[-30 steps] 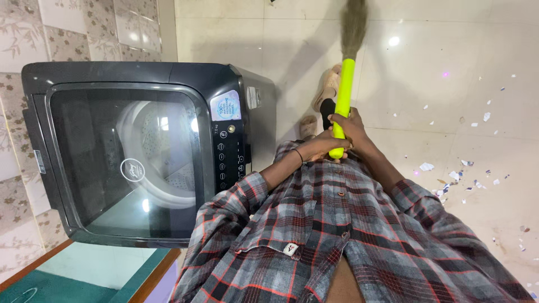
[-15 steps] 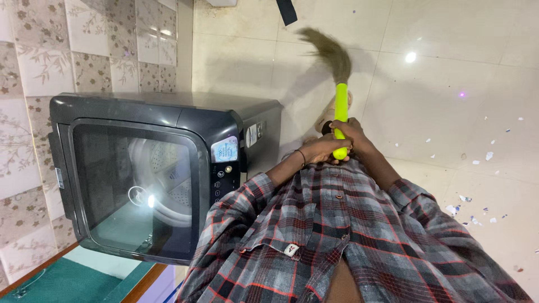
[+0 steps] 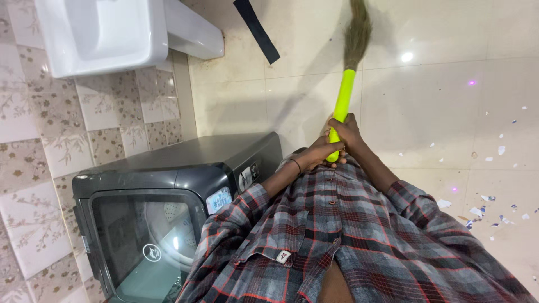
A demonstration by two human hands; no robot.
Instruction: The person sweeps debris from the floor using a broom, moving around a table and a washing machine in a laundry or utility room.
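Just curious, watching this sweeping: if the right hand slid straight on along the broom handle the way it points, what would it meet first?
Probably the brown bristles. The right hand grips the yellow-green handle, which runs bare up to them; past them lies tiled floor, though depth is unclear.

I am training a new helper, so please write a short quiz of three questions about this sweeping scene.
1. True or false: both hands grip the broom's handle.
2. Which thing stands at the person's left side? A) a washing machine B) a chair C) a bucket
3. Where do the paper scraps lie, relative to the broom?

Key
1. True: the left hand and right hand are closed on the yellow-green handle of the broom.
2. A: the dark washing machine stands below the white basin.
3. On the floor tiles to its right: paper scraps.
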